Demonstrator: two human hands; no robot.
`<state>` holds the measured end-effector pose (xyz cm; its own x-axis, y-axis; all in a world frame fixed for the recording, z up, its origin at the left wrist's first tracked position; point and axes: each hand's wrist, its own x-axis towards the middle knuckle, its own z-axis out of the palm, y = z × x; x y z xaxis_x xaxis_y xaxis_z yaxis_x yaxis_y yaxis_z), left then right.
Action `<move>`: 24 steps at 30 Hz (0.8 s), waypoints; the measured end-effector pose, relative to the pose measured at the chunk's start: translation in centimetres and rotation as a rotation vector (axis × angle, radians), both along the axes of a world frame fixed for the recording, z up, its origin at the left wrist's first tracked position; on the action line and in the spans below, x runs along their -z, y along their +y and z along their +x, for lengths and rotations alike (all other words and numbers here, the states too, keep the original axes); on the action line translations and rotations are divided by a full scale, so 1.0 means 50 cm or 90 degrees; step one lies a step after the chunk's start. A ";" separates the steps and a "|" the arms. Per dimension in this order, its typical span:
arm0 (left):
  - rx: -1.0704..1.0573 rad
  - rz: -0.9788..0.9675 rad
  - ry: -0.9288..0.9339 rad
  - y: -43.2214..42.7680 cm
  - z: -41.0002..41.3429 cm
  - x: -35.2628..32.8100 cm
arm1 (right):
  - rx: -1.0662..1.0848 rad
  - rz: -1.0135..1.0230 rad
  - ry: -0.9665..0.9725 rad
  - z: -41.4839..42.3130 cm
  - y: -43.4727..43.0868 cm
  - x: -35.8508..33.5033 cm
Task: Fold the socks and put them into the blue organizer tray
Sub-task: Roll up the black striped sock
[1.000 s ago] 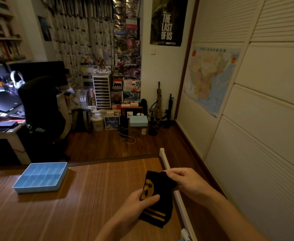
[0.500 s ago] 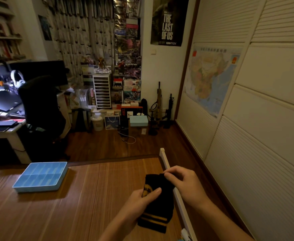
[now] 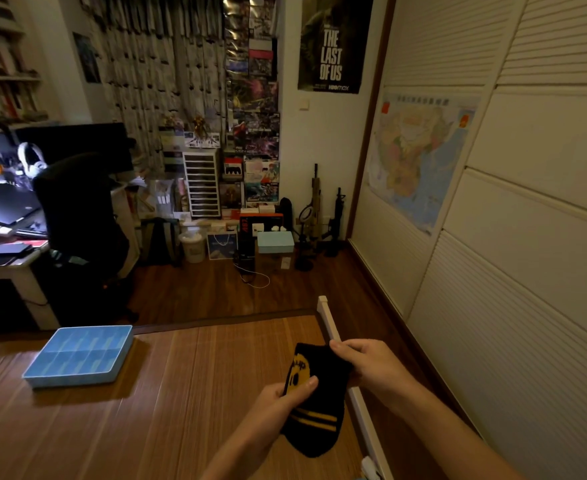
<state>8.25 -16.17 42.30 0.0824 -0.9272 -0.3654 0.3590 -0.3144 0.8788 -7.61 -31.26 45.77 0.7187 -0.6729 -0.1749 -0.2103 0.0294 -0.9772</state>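
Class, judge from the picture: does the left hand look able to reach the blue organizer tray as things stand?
Probably yes: nothing lies on the wooden mat between the left hand and the blue organizer tray. But that hand, with the right hand, is holding the black sock.

Place type: home, private room with a work corner.
Wall: film poster (image 3: 333, 46); map (image 3: 420, 161) right of the poster.
Furniture: slatted wardrobe doors (image 3: 527, 271) far right of the poster; office chair (image 3: 77, 209) and laptop (image 3: 4, 202) on a surface (image 3: 18, 268) well left of it.
Storage: stacked hobby boxes (image 3: 254, 133) just left of the poster.

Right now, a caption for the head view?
Left hand and right hand grip a black sock; the blue tray sits farther left.
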 end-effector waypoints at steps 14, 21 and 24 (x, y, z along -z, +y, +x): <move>-0.060 -0.019 0.040 -0.012 -0.003 0.004 | -0.029 -0.566 -0.060 0.001 0.041 0.048; -0.022 -0.054 -0.001 0.001 0.002 0.015 | -0.032 -0.281 -0.027 -0.007 0.020 0.011; -0.006 -0.064 -0.029 0.002 0.006 0.006 | -0.145 -0.231 0.074 -0.011 0.004 -0.016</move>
